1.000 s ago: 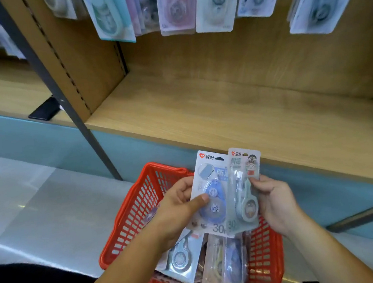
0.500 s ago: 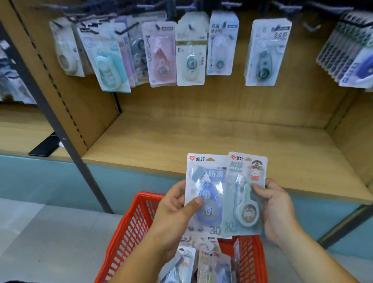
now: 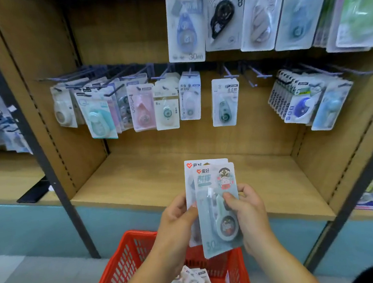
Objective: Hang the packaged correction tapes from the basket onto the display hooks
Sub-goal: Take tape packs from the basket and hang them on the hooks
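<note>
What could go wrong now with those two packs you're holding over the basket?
1. The left hand and right hand pinch two stacked packs. The front pack hides most of the back pack, so one might slip out and drop, perhaps missing the red basket.
2. The free hooks look thin and sit close together, so hanging both packs at once could miss or snag.

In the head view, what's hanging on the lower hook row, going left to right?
Cream tape pack → mint pack → pink pack → 8m pack → white pack → lone green-tape pack → dark blue pack stack → pale blue pack
</note>
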Demonstrator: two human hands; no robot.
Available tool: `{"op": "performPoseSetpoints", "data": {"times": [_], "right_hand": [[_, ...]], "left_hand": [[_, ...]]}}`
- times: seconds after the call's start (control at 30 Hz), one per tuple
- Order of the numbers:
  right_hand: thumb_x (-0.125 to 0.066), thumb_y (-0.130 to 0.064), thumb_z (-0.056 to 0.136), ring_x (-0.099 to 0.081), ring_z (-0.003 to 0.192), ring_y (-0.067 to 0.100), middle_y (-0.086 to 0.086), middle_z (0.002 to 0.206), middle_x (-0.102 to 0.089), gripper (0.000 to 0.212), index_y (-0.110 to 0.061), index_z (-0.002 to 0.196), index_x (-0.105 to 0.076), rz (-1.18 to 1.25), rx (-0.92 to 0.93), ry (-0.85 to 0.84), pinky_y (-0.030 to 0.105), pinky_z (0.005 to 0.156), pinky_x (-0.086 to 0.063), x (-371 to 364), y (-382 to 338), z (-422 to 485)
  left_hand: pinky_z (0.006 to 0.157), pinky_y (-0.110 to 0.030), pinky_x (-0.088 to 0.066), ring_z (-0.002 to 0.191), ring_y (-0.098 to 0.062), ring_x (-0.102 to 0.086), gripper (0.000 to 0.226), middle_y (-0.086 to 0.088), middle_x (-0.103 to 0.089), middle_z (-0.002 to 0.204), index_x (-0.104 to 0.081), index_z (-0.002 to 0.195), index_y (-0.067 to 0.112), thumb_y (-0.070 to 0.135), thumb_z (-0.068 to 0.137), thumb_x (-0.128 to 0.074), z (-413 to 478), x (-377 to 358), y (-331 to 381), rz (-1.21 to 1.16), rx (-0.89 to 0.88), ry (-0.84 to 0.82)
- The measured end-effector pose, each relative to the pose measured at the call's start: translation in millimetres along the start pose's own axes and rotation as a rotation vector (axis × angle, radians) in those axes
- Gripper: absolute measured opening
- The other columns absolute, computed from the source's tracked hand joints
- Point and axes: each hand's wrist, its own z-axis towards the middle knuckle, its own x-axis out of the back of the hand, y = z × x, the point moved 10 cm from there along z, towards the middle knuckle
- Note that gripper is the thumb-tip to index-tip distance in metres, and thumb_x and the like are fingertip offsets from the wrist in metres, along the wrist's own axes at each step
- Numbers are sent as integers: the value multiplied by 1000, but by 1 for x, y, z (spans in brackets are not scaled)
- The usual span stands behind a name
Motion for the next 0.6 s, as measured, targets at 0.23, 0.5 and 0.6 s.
{"op": "performPoseSetpoints", "data": {"times": [0.23,0.5,0.6], "right_hand": [[-65,-3,96,-70,74,22,7,83,-77,11,-10,103,-61,-34,213,43,34,62,-57,-15,-70,-10],[-76,-15,92,-78,88,14,3,97,-80,30,-21,115,-56,-76,314,-73,37,79,-59,-53,-162,4],[-69,-12,98,-78,93,18,2,100,-80,26,-26,119,-60,-122,355,-191,39,84,-60,-73,-211,18]], "left_hand": [[100,-49,-58,112,-17,-73,43,4,-77,121,-61,133,25,15,94,-76,-17,-33,76,262,-303,-8],[104,-29,-54,124,-5,-65,71,17,-70,132,-44,146,35,4,91,-78,-6,-69,172,462,-433,-216],[98,-25,-56,122,-5,-67,68,17,-71,130,-44,144,39,9,93,-77,4,-80,214,484,-457,-270]]}}
